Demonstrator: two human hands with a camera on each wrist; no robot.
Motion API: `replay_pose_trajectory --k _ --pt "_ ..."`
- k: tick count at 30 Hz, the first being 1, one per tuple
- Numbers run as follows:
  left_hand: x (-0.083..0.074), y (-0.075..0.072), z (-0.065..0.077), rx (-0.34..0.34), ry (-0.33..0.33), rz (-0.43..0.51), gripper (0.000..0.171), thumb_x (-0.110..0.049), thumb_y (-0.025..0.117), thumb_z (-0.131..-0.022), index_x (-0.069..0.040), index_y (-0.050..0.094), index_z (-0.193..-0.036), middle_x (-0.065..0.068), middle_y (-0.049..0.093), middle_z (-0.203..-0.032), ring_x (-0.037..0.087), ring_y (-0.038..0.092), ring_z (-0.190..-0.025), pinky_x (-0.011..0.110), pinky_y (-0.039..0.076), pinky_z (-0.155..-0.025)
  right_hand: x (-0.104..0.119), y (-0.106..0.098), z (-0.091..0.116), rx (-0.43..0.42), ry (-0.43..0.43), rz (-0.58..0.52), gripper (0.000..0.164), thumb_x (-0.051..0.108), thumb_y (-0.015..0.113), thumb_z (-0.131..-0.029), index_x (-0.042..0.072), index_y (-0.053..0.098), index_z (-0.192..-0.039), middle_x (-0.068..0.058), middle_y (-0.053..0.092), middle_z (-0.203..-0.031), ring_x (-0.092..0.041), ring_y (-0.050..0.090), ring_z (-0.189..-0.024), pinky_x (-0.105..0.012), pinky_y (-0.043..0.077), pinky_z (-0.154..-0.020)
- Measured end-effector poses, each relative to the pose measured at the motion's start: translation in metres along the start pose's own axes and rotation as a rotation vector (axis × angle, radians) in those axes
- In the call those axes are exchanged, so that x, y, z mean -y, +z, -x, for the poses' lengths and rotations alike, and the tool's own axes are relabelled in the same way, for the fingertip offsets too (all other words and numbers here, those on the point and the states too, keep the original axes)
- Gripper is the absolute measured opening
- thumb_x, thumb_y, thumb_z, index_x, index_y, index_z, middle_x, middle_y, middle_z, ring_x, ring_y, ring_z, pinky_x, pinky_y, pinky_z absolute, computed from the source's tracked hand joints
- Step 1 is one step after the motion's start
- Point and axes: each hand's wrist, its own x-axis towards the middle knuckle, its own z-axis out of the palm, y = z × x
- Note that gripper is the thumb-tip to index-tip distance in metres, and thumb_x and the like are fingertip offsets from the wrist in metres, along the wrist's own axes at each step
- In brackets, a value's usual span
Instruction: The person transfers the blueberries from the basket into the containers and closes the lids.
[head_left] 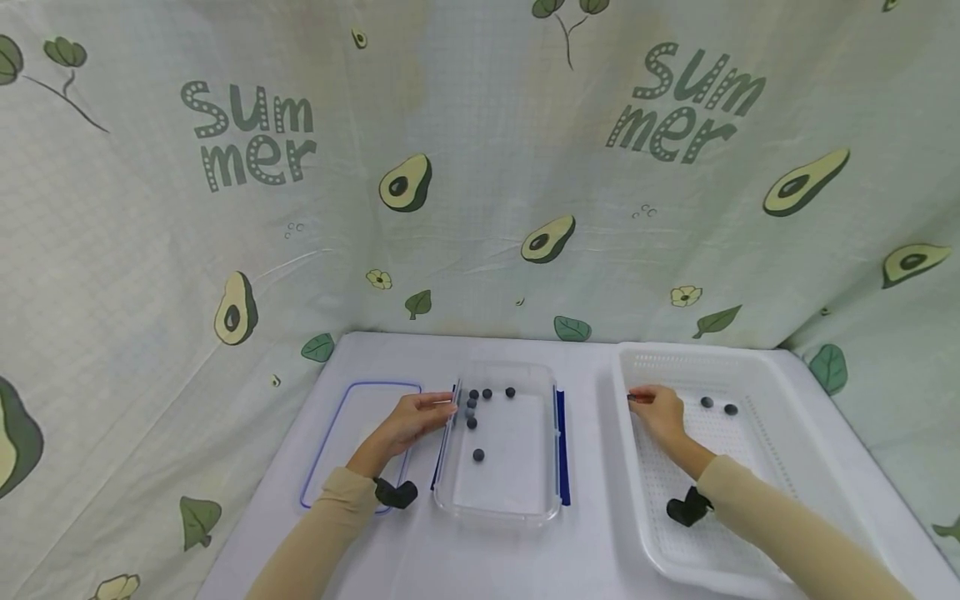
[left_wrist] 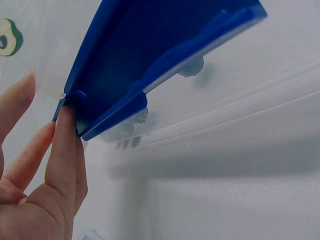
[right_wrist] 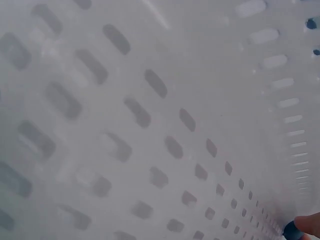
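A clear plastic container [head_left: 498, 515] with blue side latches stands mid-table, several dark blueberries [head_left: 478, 456] inside it. With nearly straight fingers, my left hand [head_left: 414, 419] touches its left side. In the left wrist view these fingertips meet the end of a raised blue latch [left_wrist: 125, 55], the thumb apart from them. Inside the white perforated basket [head_left: 731, 446], at its left wall, my right hand [head_left: 660, 410] pinches a blueberry [right_wrist: 290, 231], partly hidden by the fingers. Two more blueberries [head_left: 718, 406] lie on the basket floor behind that hand.
A clear lid with a blue seal [head_left: 324, 442] lies flat to the left, partly under my left forearm. Behind the table hangs a pale curtain [head_left: 480, 125] printed with avocados. The basket's high walls surround the right hand.
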Motion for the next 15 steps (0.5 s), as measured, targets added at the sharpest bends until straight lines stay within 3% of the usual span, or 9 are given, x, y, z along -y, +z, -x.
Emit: replay_pose_trajectory --k 5,12,15 --pt "-0.001 0.001 -0.001 -0.007 0.005 -0.008 0.052 -0.017 0.075 -0.092 0.004 0.057 -0.136 0.016 0.067 -0.124 0.021 0.066 -0.111 0.032 0.054 -0.096 -0.001 0.0 -0.002 -0.027 -0.001 0.002 0.022 -0.001 0.077 -0.079 -0.01 0.073 -0.098 -0.019 0.072 -0.085 -0.014 0.063 -0.073 -0.011 0.046 -0.057" --pt "-0.001 0.001 -0.001 -0.017 -0.001 -0.025 0.053 -0.02 0.076 -0.09 0.002 0.059 -0.135 0.014 0.068 -0.123 0.021 0.066 -0.111 0.032 0.054 -0.096 0.002 -0.005 -0.003 -0.032 0.046 -0.029 0.022 0.001 0.076 -0.082 -0.01 0.072 -0.101 -0.02 0.071 -0.09 -0.027 0.067 -0.082 -0.013 0.047 -0.057" --pt "-0.001 0.002 0.0 -0.016 -0.002 -0.034 0.052 -0.02 0.076 -0.091 0.001 0.059 -0.135 0.014 0.068 -0.123 0.022 0.065 -0.112 0.033 0.054 -0.096 0.007 -0.011 -0.003 -0.036 0.053 -0.053 0.024 0.002 0.076 -0.083 -0.011 0.071 -0.102 -0.022 0.071 -0.093 -0.016 0.066 -0.077 -0.012 0.047 -0.057"
